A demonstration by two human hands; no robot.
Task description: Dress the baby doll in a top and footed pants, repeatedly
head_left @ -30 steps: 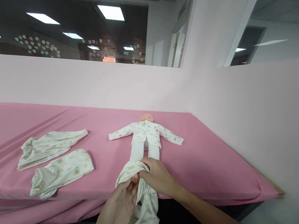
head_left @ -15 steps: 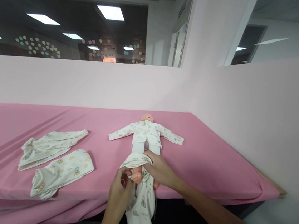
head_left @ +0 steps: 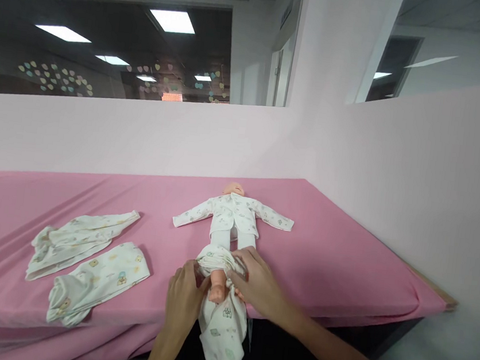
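A baby doll [head_left: 234,189] lies on its back, its head toward the wall, in a white printed jacket [head_left: 235,212] with both sleeves spread. White cloth covers its upper legs. Around one lower leg are bunched white printed baby pants [head_left: 222,340], whose other leg hangs over the table's front edge. The doll's bare foot [head_left: 216,293] sticks out of the bunched cloth. My left hand [head_left: 186,295] pinches the cloth left of that foot. On the other side my right hand [head_left: 259,283] grips the bunched fabric, its fingertips partly hidden.
A pink sheet [head_left: 328,242] covers the table, draping at the front. To the left lie a folded printed top [head_left: 80,237] and another folded printed garment [head_left: 98,279]. A pale wall [head_left: 140,140] with windows stands behind, and another wall [head_left: 447,186] on the right.
The bunched pants have shifted up the doll's leg, and more of the bare foot and ankle shows. My left hand has moved slightly left. The view has tilted a little.
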